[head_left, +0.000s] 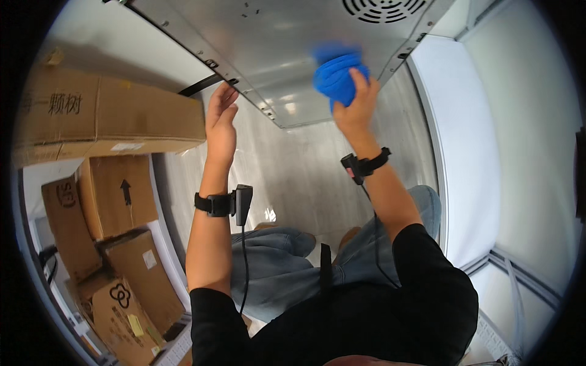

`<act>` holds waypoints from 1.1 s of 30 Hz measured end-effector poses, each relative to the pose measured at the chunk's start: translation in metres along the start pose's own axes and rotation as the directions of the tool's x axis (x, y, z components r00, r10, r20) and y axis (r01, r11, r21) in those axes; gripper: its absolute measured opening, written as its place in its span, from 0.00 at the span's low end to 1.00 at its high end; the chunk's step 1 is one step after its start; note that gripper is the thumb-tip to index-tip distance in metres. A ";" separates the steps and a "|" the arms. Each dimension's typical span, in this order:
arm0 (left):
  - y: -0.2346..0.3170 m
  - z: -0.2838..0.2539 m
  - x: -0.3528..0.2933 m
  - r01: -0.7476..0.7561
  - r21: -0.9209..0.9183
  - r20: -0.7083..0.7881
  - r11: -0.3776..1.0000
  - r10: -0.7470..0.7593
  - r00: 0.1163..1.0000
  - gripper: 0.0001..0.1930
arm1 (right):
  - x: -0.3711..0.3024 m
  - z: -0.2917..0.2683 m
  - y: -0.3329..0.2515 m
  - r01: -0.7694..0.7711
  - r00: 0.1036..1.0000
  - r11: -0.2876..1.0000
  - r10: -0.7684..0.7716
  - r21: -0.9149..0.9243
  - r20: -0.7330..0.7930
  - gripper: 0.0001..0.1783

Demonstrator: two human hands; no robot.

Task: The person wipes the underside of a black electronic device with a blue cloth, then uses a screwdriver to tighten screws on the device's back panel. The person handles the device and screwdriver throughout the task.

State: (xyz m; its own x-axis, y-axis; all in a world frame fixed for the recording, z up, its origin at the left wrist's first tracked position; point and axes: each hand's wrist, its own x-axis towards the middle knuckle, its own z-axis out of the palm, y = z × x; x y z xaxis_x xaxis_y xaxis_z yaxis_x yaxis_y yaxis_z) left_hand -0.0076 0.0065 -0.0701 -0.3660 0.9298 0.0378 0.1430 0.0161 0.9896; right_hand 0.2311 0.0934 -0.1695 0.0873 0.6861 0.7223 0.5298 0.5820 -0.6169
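A large metal cabinet panel (274,55), silver-grey with small screws along its edges, fills the upper middle. My right hand (357,113) is closed on a bunched blue cloth (337,79), which lies against the panel's lower right part. The cloth's far end is smeared by motion. Over on the left, my left hand (222,122) has its fingers stretched up at the panel's left edge, thumb a little apart, holding nothing I can see. Whether those fingertips press on the edge is hard to make out.
Brown cardboard boxes (149,110) stand at the left, with several more in a light-framed shelf (163,226) below them. A round vent (384,7) marks the panel's top. White panels (464,146) line the right side; grey flooring (287,177) lies beneath. Cables hang from both wrist straps.
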 end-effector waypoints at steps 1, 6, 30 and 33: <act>-0.006 -0.002 -0.001 -0.007 -0.013 -0.025 1.000 0.007 1.000 0.24 | -0.007 0.003 -0.003 0.011 1.000 1.000 -0.011 -0.006 0.011 0.38; -0.011 0.000 -0.001 -0.019 0.049 -0.061 0.999 0.022 0.998 0.26 | -0.014 -0.012 0.022 -0.046 0.984 0.992 0.025 -0.117 -0.177 0.38; -0.028 0.020 -0.008 -0.178 -0.047 -0.101 0.983 0.172 0.980 0.31 | 0.001 -0.011 0.013 -0.242 0.937 0.960 0.193 -0.141 -0.292 0.39; -0.036 0.017 -0.004 -0.161 -0.069 -0.125 0.984 0.152 0.980 0.28 | -0.003 -0.009 0.013 -0.251 0.936 0.958 0.203 -0.141 -0.287 0.40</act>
State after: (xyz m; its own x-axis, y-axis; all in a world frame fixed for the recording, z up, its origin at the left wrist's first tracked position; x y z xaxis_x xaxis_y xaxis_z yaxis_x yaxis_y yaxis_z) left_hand 0.0043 0.0079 -0.1086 -0.4523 0.8680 0.2048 0.1364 -0.1596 0.9777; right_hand 0.2450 0.0949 -0.1771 0.4315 0.6350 0.6408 0.6047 0.3235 -0.7278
